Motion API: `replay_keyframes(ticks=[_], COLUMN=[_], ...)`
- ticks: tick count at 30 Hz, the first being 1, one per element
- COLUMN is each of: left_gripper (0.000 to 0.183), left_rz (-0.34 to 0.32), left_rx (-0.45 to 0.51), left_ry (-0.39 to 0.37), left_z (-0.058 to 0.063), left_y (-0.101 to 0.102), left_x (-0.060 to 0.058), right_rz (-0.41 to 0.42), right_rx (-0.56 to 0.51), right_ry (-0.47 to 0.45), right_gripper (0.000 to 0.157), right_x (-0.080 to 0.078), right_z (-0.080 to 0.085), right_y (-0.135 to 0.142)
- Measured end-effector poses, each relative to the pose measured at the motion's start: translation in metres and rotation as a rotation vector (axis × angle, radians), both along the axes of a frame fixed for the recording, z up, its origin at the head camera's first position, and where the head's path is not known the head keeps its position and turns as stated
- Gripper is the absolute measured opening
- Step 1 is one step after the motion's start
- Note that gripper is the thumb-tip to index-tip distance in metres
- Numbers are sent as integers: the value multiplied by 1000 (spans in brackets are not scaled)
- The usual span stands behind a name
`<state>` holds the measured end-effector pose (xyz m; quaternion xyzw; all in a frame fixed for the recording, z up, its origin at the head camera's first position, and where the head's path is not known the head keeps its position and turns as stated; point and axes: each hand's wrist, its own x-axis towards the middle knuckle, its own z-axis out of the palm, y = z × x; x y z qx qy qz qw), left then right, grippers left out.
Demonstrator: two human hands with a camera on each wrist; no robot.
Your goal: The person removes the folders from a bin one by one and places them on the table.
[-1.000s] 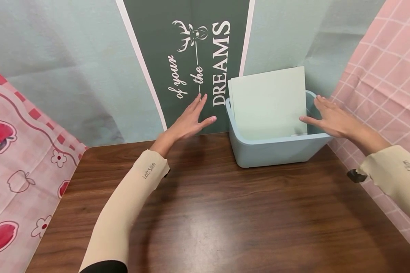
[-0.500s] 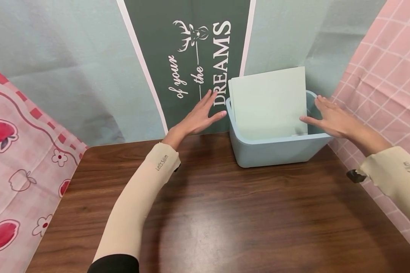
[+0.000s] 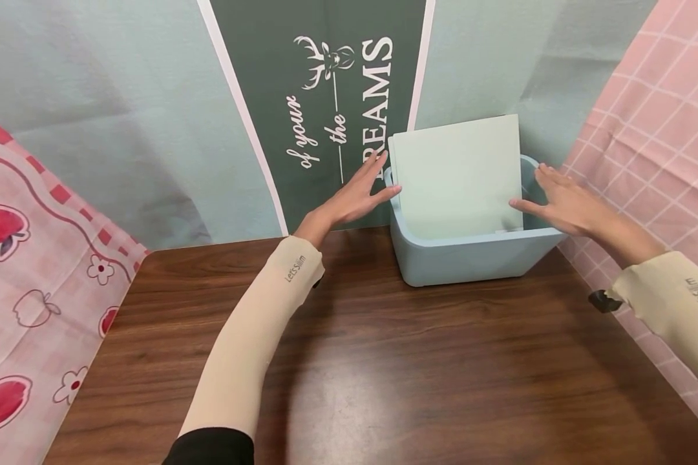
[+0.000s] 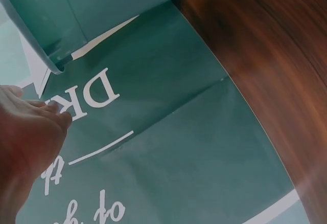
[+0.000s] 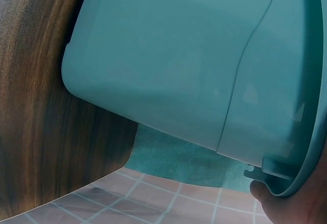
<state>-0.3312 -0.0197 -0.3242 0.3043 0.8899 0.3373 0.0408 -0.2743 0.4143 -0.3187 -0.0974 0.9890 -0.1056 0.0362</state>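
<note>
Farther right than a second ago, the left hand now sits just beside the left end of the light blue bin, while the right hand keeps its place at the bin's other end. Neither the bin nor the pale boards standing in it show any shift.

What matters most is that the bin lies between the two hands, its long axis running roughly from one to the other. It stands upright at the back of the wooden table, right of centre, with the boards tilted and rising above its rim. From the left hand it lies to the right; from the right hand, to the left. The right hand is the nearer, lying over the rim at its end; in the right wrist view a fingertip sits against the rim's corner.

Neither hand shows a closed grip. The left reaches forward and rightward, fingers extended and thumb spread toward the bin's end. In the head view that thumb overlaps the rim, yet the left wrist view shows a gap between the visible fingers and the bin, so thumb contact cannot be told. The right comes in from the side, fingers straight, thumb pointing over the bin's opening; how firmly it bears on the rim is unclear.
</note>
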Motion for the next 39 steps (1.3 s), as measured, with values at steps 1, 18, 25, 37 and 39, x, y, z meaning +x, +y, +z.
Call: replay_keyframes(ticks=[1, 18, 25, 37, 39], left_gripper=[91, 92, 92, 93, 92], left_rz=[0, 4, 10, -12, -8], left_rx=[2, 23, 14, 28, 26], left_ry=[-5, -64, -83, -83, -78], left_z=[1, -3, -5, -5, -5], left_y=[2, 21, 23, 34, 34], left_x=[0, -10, -12, -10, -9], right_rz=[0, -5, -8, -16, -15], right_rx=[0, -1, -9, -18, -22], right_ry=[-2, 18, 14, 11, 14], right_gripper=[105, 104, 104, 104, 104], right_x=[0, 2, 1, 1, 1], right_z=[0, 0, 0, -1, -1], right_y=[0, 0, -1, 0, 0])
